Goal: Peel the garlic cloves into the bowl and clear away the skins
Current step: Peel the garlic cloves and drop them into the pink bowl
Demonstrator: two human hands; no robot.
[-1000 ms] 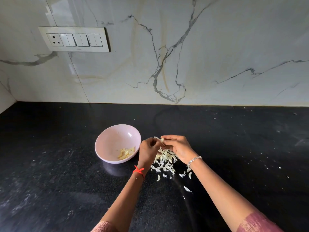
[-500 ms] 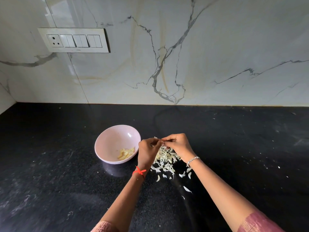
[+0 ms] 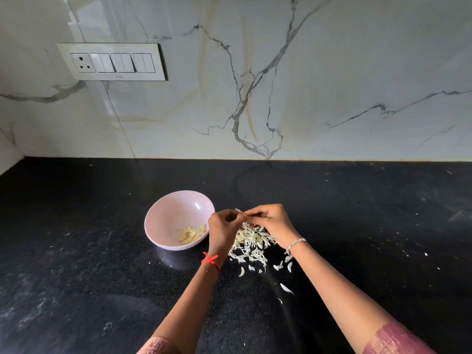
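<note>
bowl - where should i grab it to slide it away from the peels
Probably the bowl's left rim, thumb inside, coming from the left: the wall is smooth and round, the cloves lie inside at the right, and the left hand and skins crowd that side.

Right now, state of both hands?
Left hand: closed, pinching the garlic clove.
Right hand: closed, pinching the same garlic clove, above the skin pile.

Black countertop [image 3: 102, 251] carries a pink bowl [image 3: 167, 215] beside what look like garlic skins [image 3: 251, 240].
</note>
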